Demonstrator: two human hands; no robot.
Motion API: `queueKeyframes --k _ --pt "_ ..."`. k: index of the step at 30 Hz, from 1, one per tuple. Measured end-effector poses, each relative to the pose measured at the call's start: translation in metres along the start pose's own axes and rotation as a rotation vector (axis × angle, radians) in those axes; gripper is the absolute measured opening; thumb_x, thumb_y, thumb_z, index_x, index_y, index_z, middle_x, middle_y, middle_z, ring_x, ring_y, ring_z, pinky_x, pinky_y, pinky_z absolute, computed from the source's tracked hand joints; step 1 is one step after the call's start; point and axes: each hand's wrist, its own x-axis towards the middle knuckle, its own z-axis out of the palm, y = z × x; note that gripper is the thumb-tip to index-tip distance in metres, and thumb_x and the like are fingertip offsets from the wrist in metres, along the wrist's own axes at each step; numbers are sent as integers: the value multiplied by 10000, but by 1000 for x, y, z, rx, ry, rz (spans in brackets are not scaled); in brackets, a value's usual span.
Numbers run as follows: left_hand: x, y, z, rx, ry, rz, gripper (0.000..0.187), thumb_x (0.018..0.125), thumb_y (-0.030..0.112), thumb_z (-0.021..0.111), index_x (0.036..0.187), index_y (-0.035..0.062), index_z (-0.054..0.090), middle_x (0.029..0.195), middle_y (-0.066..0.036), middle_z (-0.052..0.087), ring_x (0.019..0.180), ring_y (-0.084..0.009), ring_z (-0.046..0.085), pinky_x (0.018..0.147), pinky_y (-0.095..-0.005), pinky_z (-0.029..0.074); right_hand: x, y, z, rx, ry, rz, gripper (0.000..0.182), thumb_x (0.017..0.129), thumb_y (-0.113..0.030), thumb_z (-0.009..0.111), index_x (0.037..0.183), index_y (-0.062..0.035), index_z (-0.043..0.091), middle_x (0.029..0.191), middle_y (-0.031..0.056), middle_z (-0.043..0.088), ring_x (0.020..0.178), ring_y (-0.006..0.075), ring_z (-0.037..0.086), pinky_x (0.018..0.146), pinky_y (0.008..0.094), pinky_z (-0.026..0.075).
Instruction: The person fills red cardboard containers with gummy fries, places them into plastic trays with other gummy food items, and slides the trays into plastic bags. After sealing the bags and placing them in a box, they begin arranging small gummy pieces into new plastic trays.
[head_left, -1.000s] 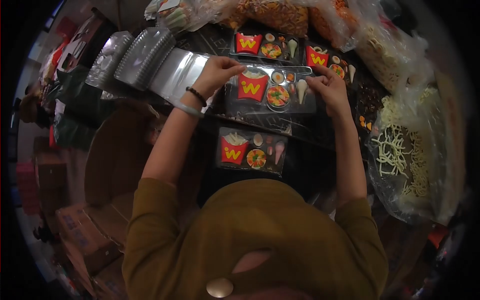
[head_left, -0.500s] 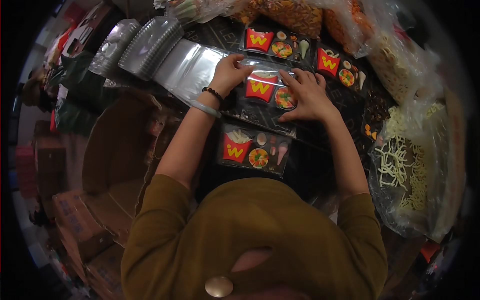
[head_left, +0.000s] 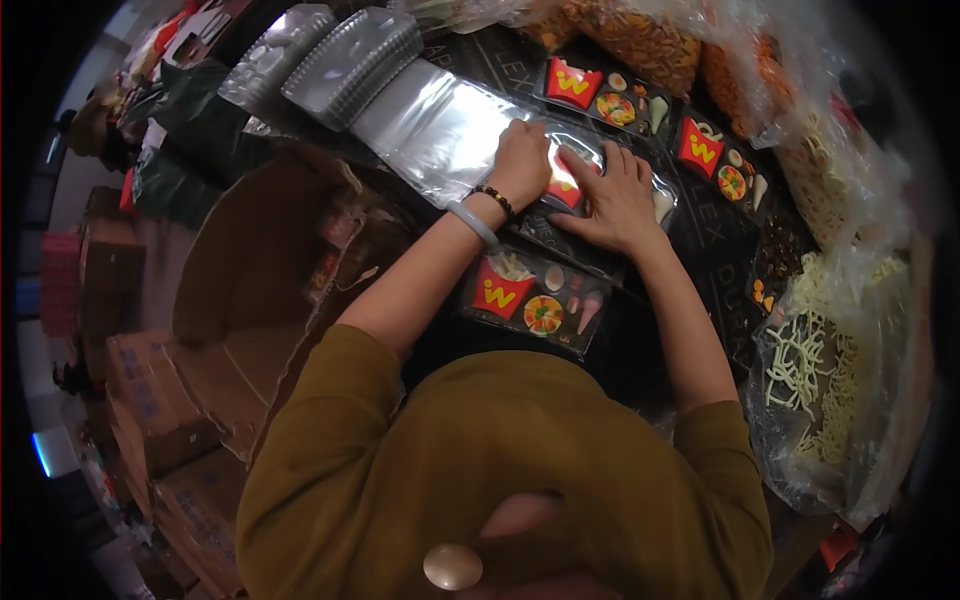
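My left hand (head_left: 522, 163) is closed at the left edge of a clear pack with a red fries piece (head_left: 565, 182); what its fingers pinch is too small to make out. Over the right part of that pack lies my right hand (head_left: 622, 203), its fingers spread and the thumb reaching left. Nearer my body is another filled pack (head_left: 543, 314) with red fries box, round pizza-like piece and pink cone. Two more filled packs, one at the top (head_left: 615, 108) and one at the right (head_left: 731, 183), lie beyond my hands. Flat clear bags (head_left: 432, 110) are left of them.
Stacked clear plastic trays (head_left: 352, 65) stand at the upper left. Plastic bags of small orange pieces (head_left: 635, 45) line the back. A bag of pale strands (head_left: 795, 365) lies at the right. An open cardboard box (head_left: 235, 290) is at the left, with closed cartons (head_left: 160, 400) beyond.
The view has shifted, so the table things appear farther right. My left hand has closed its fingers and moved onto the pack's left part. My right hand remains spread over the pack.
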Motion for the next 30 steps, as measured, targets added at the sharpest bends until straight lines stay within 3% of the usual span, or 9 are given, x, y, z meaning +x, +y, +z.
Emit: queueKeyframes --k 3,5,8,11,13,14,17,24,30 --pt "-5 -5 -20 -32 -114 -17 219 846 144 581 974 -31 608 1015 -221 560 948 -378 527 846 -428 439 1 -1 10 9 160 -17 785 641 -568 688 1348 -310 463 1272 228 418 1221 373 366 1027 465 229" --pt "-18 5 -55 101 -45 9 254 826 173 619 986 -23 614 1036 -208 558 980 -367 522 863 -417 439 -4 -1 4 26 155 4 771 628 -531 715 1326 -293 493 1269 226 422 1216 366 380 1031 456 236" --pt "-44 -10 -75 284 -140 7 300 765 211 689 879 -50 594 953 -204 562 931 -372 519 842 -417 444 -6 0 3 55 193 -4 775 611 -504 731 1303 -226 520 1272 216 417 1199 365 392 1024 459 252" --pt "-43 2 -85 459 -431 -64 189 690 65 606 798 -89 621 880 -261 567 878 -388 559 745 -433 518 -5 -3 3 27 172 14 808 595 -485 747 1315 -211 503 1282 221 408 1203 370 387 1013 472 266" --pt "-44 -1 -72 624 -440 105 176 639 63 622 733 -82 654 834 -307 601 824 -395 585 734 -452 507 -6 -3 2 34 174 6 837 597 -488 746 1338 -209 475 1307 238 397 1230 381 368 1027 487 251" --pt "-39 11 -78 671 -539 66 177 638 77 633 741 -63 667 787 -270 627 803 -374 614 729 -426 497 -7 -4 -1 42 152 27 852 598 -489 745 1350 -208 461 1319 245 390 1242 386 359 1035 491 242" --pt "-37 1 -71 647 -482 92 154 647 108 645 734 -13 684 736 -164 655 753 -324 650 713 -406 503 -10 -2 0 42 123 42 890 597 -480 753 1376 -204 423 1353 254 364 1267 390 336 1059 491 216" --pt "-33 6 -90 382 -266 -237 116 691 79 608 738 -6 671 767 -200 644 780 -354 647 701 -420 530 -12 -6 -8 102 96 74 885 584 -437 747 1378 -210 429 1371 271 350 1280 408 326 1070 491 202" --pt "-40 -12 -76 404 -185 -232 114 698 81 605 741 -10 660 780 -208 636 764 -370 634 694 -430 522 -12 -8 -9 84 97 72 896 595 -454 756 1385 -203 415 1361 254 358 1275 392 330 1067 491 205"
